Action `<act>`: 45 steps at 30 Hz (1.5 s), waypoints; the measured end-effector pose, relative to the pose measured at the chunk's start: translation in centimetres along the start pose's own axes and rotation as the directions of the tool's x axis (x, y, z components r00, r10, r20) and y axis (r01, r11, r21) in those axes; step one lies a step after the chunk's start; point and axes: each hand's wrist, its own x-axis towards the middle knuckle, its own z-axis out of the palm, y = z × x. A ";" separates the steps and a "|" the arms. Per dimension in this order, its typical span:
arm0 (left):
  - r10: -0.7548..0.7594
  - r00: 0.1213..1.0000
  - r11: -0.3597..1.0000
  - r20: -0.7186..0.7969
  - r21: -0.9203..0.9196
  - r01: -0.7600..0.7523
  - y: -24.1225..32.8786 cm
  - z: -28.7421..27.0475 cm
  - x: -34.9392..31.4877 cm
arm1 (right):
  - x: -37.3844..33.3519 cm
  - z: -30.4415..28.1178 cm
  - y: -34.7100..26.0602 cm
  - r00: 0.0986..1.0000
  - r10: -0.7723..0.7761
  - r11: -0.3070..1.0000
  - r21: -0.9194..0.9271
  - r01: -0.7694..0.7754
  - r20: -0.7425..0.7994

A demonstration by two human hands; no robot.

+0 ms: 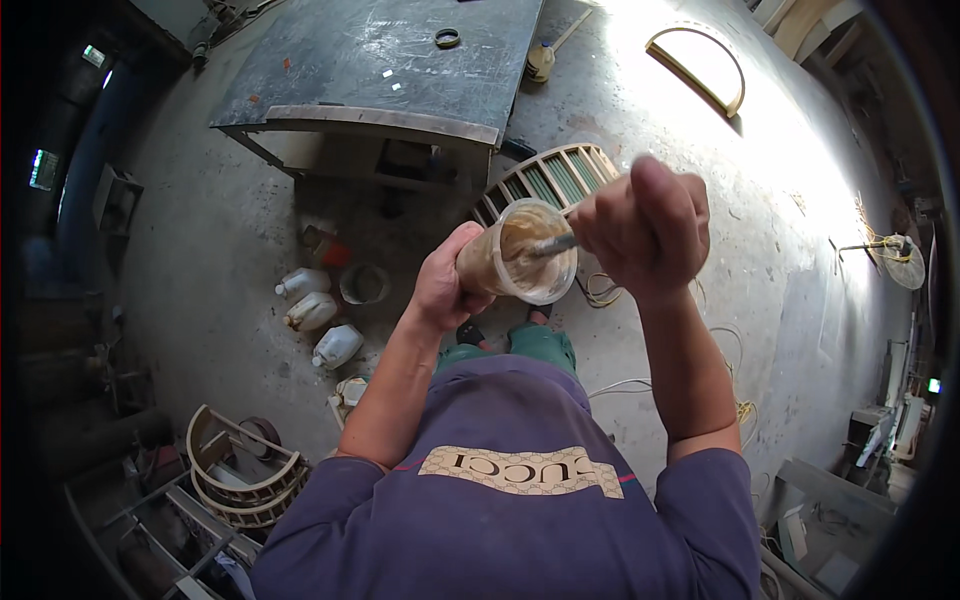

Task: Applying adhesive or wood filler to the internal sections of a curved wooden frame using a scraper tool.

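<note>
My left hand (pixel 447 280) is wrapped round the side of a clear plastic cup (pixel 548 294), tilted so that its mouth faces up and to the right. Beige paste (pixel 520 236) coats the inside of the cup. In a closed fist above the rim, my right hand (pixel 645 228) grips a grey metal-looking tool (pixel 556 243). Its lower end sits in the paste; my fist hides the rest, so I cannot tell its exact kind.
A dark metal-topped table (pixel 370 60) stands ahead, with a tape roll (pixel 447 38) on it. A curved slatted wooden frame (pixel 545 180) lies beyond the cup. White plastic jugs (pixel 338 345) and a bucket (pixel 365 284) stand left. Cables (pixel 603 292) trail on the right.
</note>
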 end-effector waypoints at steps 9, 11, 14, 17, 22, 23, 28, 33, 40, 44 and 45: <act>0.040 0.995 0.999 -0.094 0.038 -0.037 0.3 0.3 1.3 | -0.3 0.3 -0.7 0.944 -0.021 0.985 0.171 -0.038 0.328; -0.071 0.994 0.997 -0.079 0.023 0.073 0.4 1.2 1.1 | 0.3 0.5 -1.9 0.955 -0.021 0.986 0.162 -0.028 0.295; -0.237 0.970 0.970 -0.052 0.045 0.239 0.5 2.4 0.8 | 1.6 3.1 -2.2 0.879 -0.086 0.986 0.164 0.009 0.469; -0.405 0.914 0.914 0.010 -0.028 0.405 0.4 2.3 0.9 | 3.1 3.6 -0.5 0.800 -0.063 0.998 0.063 0.032 0.597; -0.312 0.949 0.950 0.035 0.030 0.311 0.6 2.4 0.5 | 2.4 0.8 0.4 0.898 0.055 0.991 -0.130 0.003 0.437; -0.282 0.959 0.959 0.020 -0.035 0.282 0.2 1.0 0.9 | 2.0 -0.1 1.1 0.926 0.036 0.993 -0.118 0.010 0.376; -0.059 0.987 0.998 -0.147 -0.012 0.058 -1.1 0.9 1.2 | -0.7 -3.6 3.6 0.994 0.044 0.999 0.022 -0.046 0.097; 0.032 0.957 0.999 -0.288 0.015 -0.028 -2.7 1.8 1.7 | -3.3 -6.0 5.1 0.958 0.098 0.984 0.171 -0.052 -0.270; 0.311 0.868 0.944 -0.386 0.228 -0.237 -4.4 2.1 2.6 | -4.2 -4.2 4.8 0.728 0.189 0.971 0.238 -0.036 -0.660; 0.488 0.814 0.865 -0.315 0.300 -0.402 -5.5 1.1 3.1 | -3.6 -3.7 4.5 0.623 0.248 0.958 0.283 -0.045 -0.742; 0.556 0.791 0.825 -0.254 0.288 -0.487 -5.4 1.3 3.0 | -3.4 -3.6 4.3 0.619 0.240 0.960 0.277 -0.038 -0.748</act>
